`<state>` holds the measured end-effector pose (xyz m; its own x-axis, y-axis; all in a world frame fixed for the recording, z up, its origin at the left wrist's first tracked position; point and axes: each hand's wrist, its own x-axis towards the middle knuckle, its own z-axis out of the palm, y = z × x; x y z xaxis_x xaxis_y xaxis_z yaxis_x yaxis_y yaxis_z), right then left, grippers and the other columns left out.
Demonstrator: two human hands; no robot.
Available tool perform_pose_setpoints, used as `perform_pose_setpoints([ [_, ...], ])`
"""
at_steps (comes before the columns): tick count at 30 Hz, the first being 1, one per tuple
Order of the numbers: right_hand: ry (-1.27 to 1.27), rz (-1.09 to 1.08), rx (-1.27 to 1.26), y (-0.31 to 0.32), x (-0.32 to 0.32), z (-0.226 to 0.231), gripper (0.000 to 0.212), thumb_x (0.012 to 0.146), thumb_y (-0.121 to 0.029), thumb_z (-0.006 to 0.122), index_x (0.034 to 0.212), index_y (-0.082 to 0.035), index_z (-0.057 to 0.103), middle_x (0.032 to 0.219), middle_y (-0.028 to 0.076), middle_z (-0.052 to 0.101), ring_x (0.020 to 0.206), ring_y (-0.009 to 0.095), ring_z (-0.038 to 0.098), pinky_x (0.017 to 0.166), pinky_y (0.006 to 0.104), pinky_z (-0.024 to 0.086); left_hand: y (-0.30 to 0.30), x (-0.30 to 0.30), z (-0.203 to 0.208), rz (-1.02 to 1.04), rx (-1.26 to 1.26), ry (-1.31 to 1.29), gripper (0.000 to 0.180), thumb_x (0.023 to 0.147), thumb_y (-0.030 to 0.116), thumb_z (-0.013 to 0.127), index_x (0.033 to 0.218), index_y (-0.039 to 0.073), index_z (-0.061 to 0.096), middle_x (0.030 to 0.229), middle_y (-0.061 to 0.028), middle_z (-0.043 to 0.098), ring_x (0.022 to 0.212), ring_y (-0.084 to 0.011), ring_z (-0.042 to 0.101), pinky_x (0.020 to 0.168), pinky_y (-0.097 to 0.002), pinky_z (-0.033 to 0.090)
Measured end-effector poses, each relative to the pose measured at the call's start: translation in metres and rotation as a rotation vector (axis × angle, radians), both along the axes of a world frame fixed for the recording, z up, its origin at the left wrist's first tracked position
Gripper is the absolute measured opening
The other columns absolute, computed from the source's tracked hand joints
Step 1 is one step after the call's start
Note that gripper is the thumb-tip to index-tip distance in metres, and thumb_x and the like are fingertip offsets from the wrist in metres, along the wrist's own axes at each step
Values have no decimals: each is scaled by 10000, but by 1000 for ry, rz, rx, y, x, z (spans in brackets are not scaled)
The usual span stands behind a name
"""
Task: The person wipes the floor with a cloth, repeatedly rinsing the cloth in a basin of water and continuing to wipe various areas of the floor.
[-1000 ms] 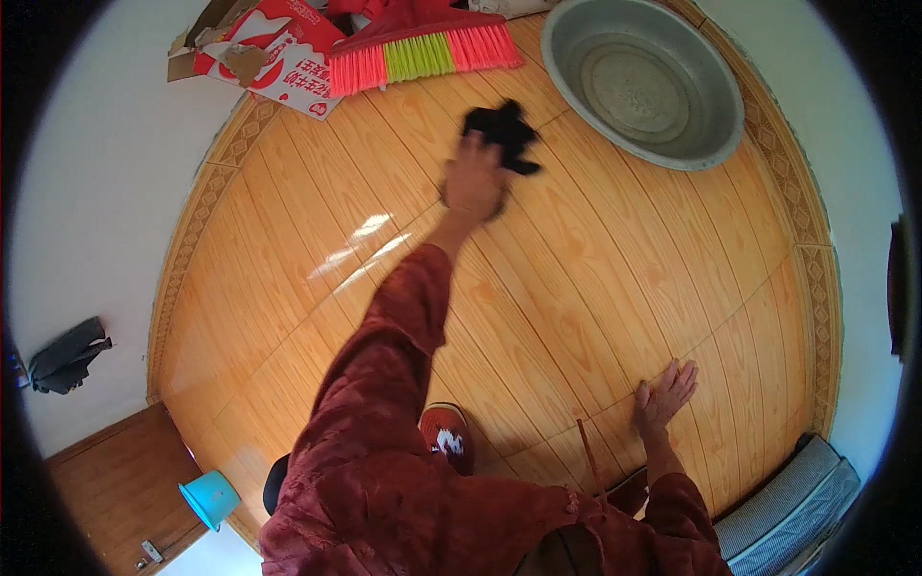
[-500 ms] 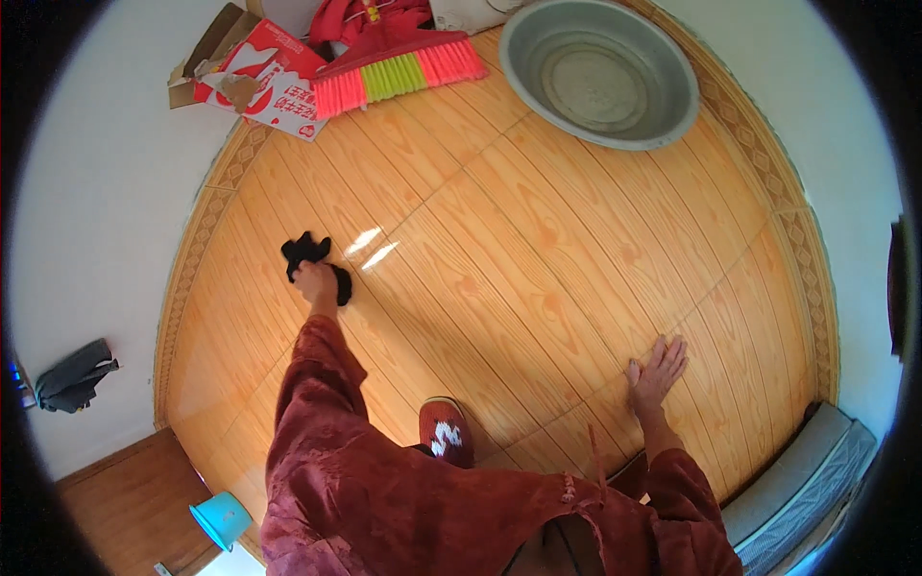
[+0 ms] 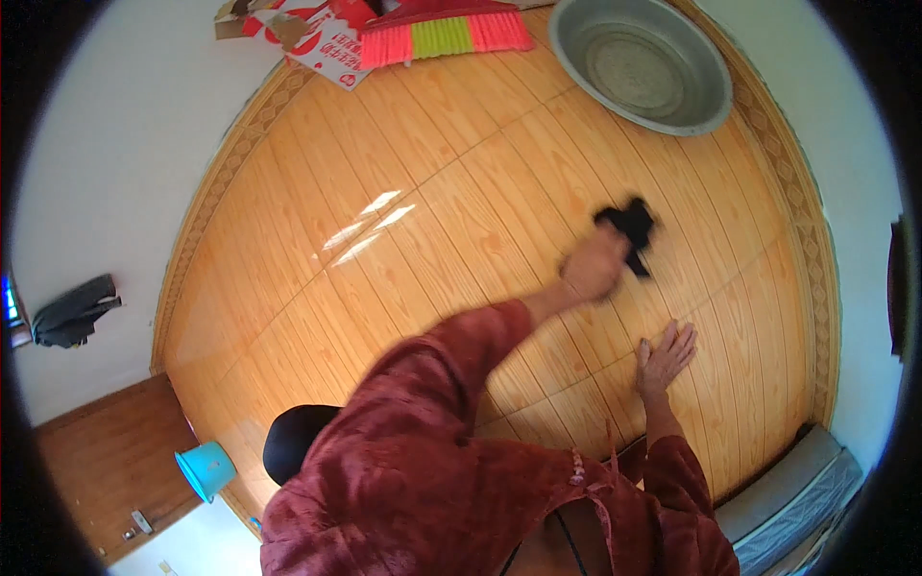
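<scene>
My left hand [image 3: 594, 264], blurred by motion, is closed on a black cloth [image 3: 629, 228] and presses it to the wood-patterned tile floor [image 3: 461, 240]. Its arm, in a dark red fuzzy sleeve, reaches across to the right of centre. The cloth is bunched, with its loose ends spread beyond the fingers. Nearer to me and further right, my right hand [image 3: 666, 359] lies flat on the floor, palm down and fingers apart, with nothing in it.
A grey metal basin [image 3: 711, 117] stands at the far right. Left of it lie a broom head with pink and yellow bristles [image 3: 447, 38] and a torn red-and-white carton [image 3: 331, 48]. A blue bucket [image 3: 206, 470] is at the lower left by a brown door [image 3: 106, 461]. A grey cushioned edge [image 3: 788, 490] borders the lower right.
My left hand has swept the black cloth from the left side of the floor across to the right. My right hand stays flat in place. The view has shifted slightly.
</scene>
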<state>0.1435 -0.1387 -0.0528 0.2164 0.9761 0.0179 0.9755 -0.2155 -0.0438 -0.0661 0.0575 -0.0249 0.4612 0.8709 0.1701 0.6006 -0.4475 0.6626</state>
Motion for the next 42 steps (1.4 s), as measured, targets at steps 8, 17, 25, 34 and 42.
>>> perform_pose_setpoints([
  [8, -58, 36, 1, 1, -1, -1, 756, 887, -330, 626, 1486, -48, 261, 1557, 239, 145, 1435, 440, 144, 1129, 605, 167, -54, -17, -9, -232, -97, 351, 440, 874, 266, 571, 1274, 86, 592, 1491, -207, 371, 1377, -379, 340, 998, -478, 384],
  [17, -81, 65, 68, -7, 7, -9, 712, 917, -356, 579, 1479, -40, 277, 1554, 239, 154, 1432, 446, 145, 1122, 617, 166, 46, -295, -27, 620, 21, 554, 500, 810, 299, 654, 1241, 59, 573, 1396, -203, 472, 1285, -360, 447, 990, -504, 413],
  [25, 19, 58, -34, 6, 0, -14, 733, 943, -413, 534, 1501, -47, 232, 1556, 256, 107, 1439, 450, 91, 1134, 616, 109, 32, -550, 0, 1122, -334, 323, 308, 866, 204, 526, 1046, 0, 669, 985, -291, 671, 953, -432, 651, 832, -476, 528],
  [34, 22, 8, -383, 9, 15, 20, 796, 955, -474, 502, 1528, -49, 150, 1573, 271, 61, 1450, 457, 60, 1153, 570, 121, 9, -329, 118, 381, -27, 102, 326, 819, 132, 585, 1129, 38, 625, 1091, -215, 624, 1030, -381, 598, 868, -466, 496],
  [42, 441, -77, -766, 20, -32, 45, 965, 902, -521, 579, 1548, -59, 31, 1560, 329, 16, 1450, 477, 35, 1171, 506, 151, -148, -209, 10, -157, 67, 328, 428, 793, 197, 644, 1206, 87, 617, 1418, -217, 430, 1268, -384, 445, 886, -457, 466],
])
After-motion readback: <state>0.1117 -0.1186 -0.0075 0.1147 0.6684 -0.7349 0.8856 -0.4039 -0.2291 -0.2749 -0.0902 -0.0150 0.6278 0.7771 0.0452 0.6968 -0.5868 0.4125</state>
